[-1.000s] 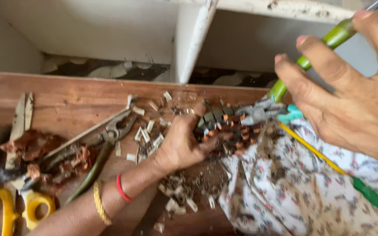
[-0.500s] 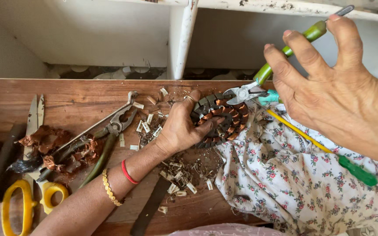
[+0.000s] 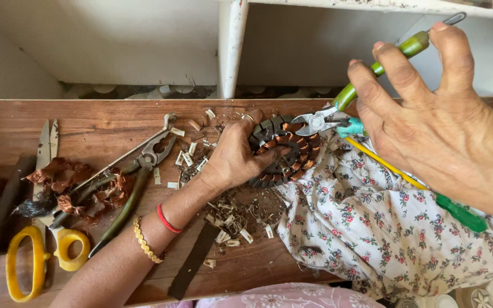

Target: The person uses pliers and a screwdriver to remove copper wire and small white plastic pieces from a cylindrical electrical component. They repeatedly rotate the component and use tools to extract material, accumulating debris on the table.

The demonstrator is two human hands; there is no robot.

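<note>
The left hand (image 3: 236,157) is covering part of the motor coil (image 3: 285,149), gripping it on the wooden table (image 3: 104,114); the right hand (image 3: 435,108) is squeezing green-handled cutters (image 3: 338,111).

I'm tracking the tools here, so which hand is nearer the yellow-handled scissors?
Left. The left hand grips the copper-wound motor stator mid-table, with its forearm passing just right of the yellow-handled scissors. The right hand holds green-handled cutters at the far right.

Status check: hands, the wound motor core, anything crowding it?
Left hand grips motor core. Right hand holds green-handled cutters, tips at core's edge. Floral cloth alongside; white scraps scattered.
</note>
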